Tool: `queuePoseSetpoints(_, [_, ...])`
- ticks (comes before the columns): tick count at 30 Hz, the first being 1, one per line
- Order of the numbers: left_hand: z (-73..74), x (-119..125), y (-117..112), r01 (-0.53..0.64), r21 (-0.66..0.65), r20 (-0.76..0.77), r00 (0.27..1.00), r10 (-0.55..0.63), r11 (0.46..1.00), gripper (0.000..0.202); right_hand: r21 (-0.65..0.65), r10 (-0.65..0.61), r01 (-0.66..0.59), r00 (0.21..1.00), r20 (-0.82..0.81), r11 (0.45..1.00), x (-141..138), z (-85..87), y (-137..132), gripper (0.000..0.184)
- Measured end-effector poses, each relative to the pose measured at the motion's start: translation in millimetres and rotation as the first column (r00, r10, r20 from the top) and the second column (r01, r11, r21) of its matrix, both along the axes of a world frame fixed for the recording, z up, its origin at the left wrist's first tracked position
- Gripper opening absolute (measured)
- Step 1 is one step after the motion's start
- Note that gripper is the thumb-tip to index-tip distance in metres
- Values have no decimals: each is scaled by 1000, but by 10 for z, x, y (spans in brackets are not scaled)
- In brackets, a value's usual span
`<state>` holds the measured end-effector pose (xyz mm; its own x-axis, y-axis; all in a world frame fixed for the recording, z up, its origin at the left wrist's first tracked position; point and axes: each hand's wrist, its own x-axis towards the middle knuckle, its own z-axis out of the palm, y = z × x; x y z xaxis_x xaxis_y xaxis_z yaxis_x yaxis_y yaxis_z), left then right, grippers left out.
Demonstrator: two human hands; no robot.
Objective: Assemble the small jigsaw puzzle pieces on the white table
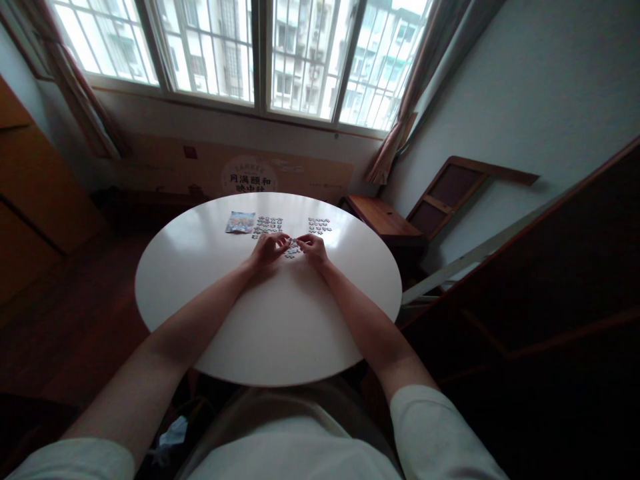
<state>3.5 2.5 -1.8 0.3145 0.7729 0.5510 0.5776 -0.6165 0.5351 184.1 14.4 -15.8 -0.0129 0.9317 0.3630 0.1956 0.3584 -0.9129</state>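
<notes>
On the white round table (273,320), my left hand (270,247) and my right hand (313,249) meet with their fingertips close together. Each is closed in a pinch at a small cluster of jigsaw puzzle pieces (292,253) lying between them. The fingers partly cover the pieces they grip, so the exact fit cannot be made out. Rows of loose puzzle pieces (270,224) lie just beyond my left hand. A second group of pieces (319,225) is laid out past my right hand. To the left of the rows is a colourful picture sheet or packet (241,222).
A wooden stool or bench (383,217) stands behind the table at the right, near a leaning wooden frame (447,193). A long printed box (300,170) rests under the barred window (255,53). A dark wooden panel (550,300) rises on the right.
</notes>
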Motion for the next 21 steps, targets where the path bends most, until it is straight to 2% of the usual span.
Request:
queuePoseSetpoints(4, [-32,-3,13,44,8,9,999,-45,999,26,-19,21,-20,999,29,1000,-4,27,-31,28])
queuePoseSetpoints(13, [-94,-11,78,40,-30,24,999,-39,999,29,-26,65,-63,995,77,998,-12,49,-48,30])
queuePoseSetpoints(17, [-72,-6,77,52,-44,-1,999,-52,998,27,-26,103,-101,989,107,995,-23,63,-51,32])
queuePoseSetpoints(19, [-35,-32,67,10,-45,-46,999,-12,999,25,-22,103,-101,987,124,995,-28,65,-54,28])
queuePoseSetpoints(21, [9,-91,62,-106,-19,-106,989,103,994,23,-28,85,-82,986,141,996,-31,66,-56,23])
